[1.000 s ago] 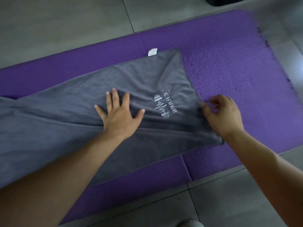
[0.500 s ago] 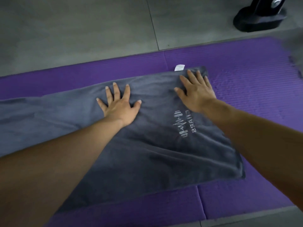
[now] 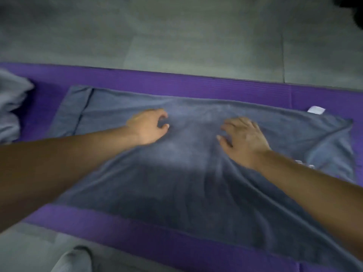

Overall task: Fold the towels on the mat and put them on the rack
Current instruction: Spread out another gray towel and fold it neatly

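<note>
A dark grey towel lies spread lengthwise on the purple mat, a white label at its far right corner and a narrow flap turned over at its left end. My left hand hovers on the towel's far middle with fingers loosely curled; no cloth is bunched in it. My right hand rests on the towel just to the right, fingers spread and slightly bent. The frame is motion-blurred. No rack is in view.
A second, lighter grey towel lies heaped on the mat's left end. Grey tiled floor surrounds the mat. A dark object sits at the top right corner. Something pale grey shows at the bottom edge.
The view has swung left. Both hands have slid left along the towel; the left hand's flat fingers have curled, and the right hand has left the labelled corner.
</note>
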`<state>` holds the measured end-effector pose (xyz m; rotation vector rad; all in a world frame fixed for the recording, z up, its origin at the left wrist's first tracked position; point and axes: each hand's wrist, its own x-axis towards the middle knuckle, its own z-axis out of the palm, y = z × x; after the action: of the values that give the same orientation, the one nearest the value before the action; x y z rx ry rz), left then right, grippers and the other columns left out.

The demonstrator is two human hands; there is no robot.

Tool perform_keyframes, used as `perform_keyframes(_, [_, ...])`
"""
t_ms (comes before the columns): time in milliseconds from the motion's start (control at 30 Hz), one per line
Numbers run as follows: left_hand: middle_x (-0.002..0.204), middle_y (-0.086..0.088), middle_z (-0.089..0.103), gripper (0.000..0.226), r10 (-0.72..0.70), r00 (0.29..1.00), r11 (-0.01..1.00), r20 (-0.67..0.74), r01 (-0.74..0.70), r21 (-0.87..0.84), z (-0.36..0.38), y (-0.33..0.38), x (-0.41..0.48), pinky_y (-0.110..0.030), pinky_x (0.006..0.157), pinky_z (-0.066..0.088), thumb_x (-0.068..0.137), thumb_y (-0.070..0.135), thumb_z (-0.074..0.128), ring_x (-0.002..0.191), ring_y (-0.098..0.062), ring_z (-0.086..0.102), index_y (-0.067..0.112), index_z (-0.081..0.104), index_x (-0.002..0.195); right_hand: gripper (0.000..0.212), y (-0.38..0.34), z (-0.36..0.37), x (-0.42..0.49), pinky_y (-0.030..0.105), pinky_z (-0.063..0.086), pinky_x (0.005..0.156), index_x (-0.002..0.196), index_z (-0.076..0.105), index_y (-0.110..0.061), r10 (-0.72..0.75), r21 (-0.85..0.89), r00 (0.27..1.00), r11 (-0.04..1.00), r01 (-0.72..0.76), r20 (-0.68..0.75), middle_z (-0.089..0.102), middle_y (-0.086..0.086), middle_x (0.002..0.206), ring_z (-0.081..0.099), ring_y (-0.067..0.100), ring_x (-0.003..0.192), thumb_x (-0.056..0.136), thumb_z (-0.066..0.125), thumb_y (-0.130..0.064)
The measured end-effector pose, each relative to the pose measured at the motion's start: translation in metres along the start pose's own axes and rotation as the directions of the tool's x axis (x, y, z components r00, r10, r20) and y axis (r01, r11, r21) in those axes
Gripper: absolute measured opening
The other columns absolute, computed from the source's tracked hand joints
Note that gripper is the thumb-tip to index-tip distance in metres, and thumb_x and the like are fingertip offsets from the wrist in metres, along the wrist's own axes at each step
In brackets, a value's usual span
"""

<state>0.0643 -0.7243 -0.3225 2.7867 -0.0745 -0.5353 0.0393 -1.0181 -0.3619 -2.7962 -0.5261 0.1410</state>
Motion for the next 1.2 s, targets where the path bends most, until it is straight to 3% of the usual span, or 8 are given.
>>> perform_keyframes(100, [0.114,-0.011,0.073,0.023,-0.216,0.976,0.976,-0.001,0.216,-0.033,-0.040,-0.092,-0.039,-0.035,0.097,0.049,0.096,0.025,0.064,0.111,-0.029,0.066,0.010,0.069,0.113,0.040,-0.086,0.018,0.037,0.042,0.050,0.091,0.104,0.071,-0.014,-0.166,0.109,0.979,0.982,0.153,0.120,0.069,0.008,0.104,0.061,0.034,0.102,0.094,0.046,-0.044])
perform_keyframes(233, [0.116,-0.014,0.071,0.021,-0.391,0.906,0.920,0.158,0.390,0.042,-0.067,-0.192,-0.093,-0.032,0.094,0.047,0.097,0.023,0.062,0.110,-0.030,0.065,0.009,0.074,0.108,0.027,-0.181,0.039,0.088,0.038,0.046,0.099,0.116,0.068,-0.016,-0.251,0.235,0.925,0.954,0.187,0.286,0.067,0.010,0.117,0.060,0.031,0.113,0.098,0.057,-0.033])
perform_keyframes(367, [0.109,-0.005,0.068,0.004,-0.513,0.851,0.857,0.107,0.516,0.004,-0.062,-0.276,-0.137,-0.031,0.082,0.045,0.092,0.026,0.060,0.095,-0.029,0.062,0.023,0.062,0.094,0.027,-0.258,0.058,0.148,0.032,0.047,0.096,0.118,0.069,-0.015,-0.219,0.297,0.939,0.945,0.137,0.264,0.070,0.006,0.119,0.063,0.026,0.113,0.097,0.061,-0.029])
perform_keyframes(533, [0.112,-0.015,0.068,0.033,-0.693,0.720,0.696,0.031,0.680,-0.229,-0.029,-0.337,-0.189,-0.039,0.085,0.050,0.088,0.033,0.072,0.107,-0.035,0.064,0.012,0.063,0.111,0.031,-0.342,0.087,0.229,0.036,0.050,0.100,0.124,0.067,-0.014,-0.129,0.346,0.975,0.936,0.061,0.178,0.069,0.007,0.124,0.065,0.024,0.113,0.096,0.063,-0.027])
perform_keyframes(700, [0.090,0.001,0.061,0.031,-0.754,0.655,0.588,0.046,0.705,-0.396,0.002,-0.367,-0.223,-0.033,0.073,0.041,0.082,0.044,0.077,0.090,-0.028,0.061,0.024,0.058,0.096,0.035,-0.400,0.115,0.302,0.024,0.044,0.100,0.126,0.067,-0.012,-0.015,0.416,0.995,0.909,-0.028,0.100,0.068,0.006,0.126,0.064,0.021,0.115,0.094,0.066,-0.027])
perform_keyframes(833, [0.074,0.011,0.060,0.028,-0.730,0.676,0.574,0.097,0.684,-0.450,0.009,-0.381,-0.236,-0.030,0.066,0.042,0.083,0.047,0.076,0.076,-0.020,0.061,0.029,0.056,0.072,0.038,-0.413,0.128,0.342,0.022,0.042,0.096,0.125,0.067,-0.013,0.038,0.364,0.993,0.928,-0.077,0.113,0.067,0.005,0.127,0.061,0.019,0.117,0.091,0.071,-0.031])
perform_keyframes(1033, [0.072,0.010,0.067,0.020,-0.672,0.733,0.537,0.109,0.583,-0.609,0.010,-0.387,-0.245,-0.029,0.068,0.049,0.085,0.037,0.075,0.070,-0.010,0.062,0.027,0.066,0.071,0.046,-0.415,0.135,0.375,0.026,0.045,0.088,0.121,0.066,-0.014,0.068,0.258,0.986,0.960,-0.105,0.150,0.067,0.005,0.114,0.063,0.020,0.105,0.084,0.080,-0.036])
perform_keyframes(1200, [0.069,0.008,0.067,0.020,-0.682,0.724,0.466,0.101,0.538,-0.702,0.013,-0.394,-0.247,-0.030,0.068,0.053,0.086,0.034,0.076,0.067,-0.012,0.063,0.024,0.067,0.072,0.019,-0.417,0.135,0.381,0.028,0.040,0.074,0.095,0.069,-0.018,-0.015,0.171,0.986,0.985,-0.013,0.166,0.061,0.001,0.092,0.056,0.017,0.085,0.088,0.076,-0.034])
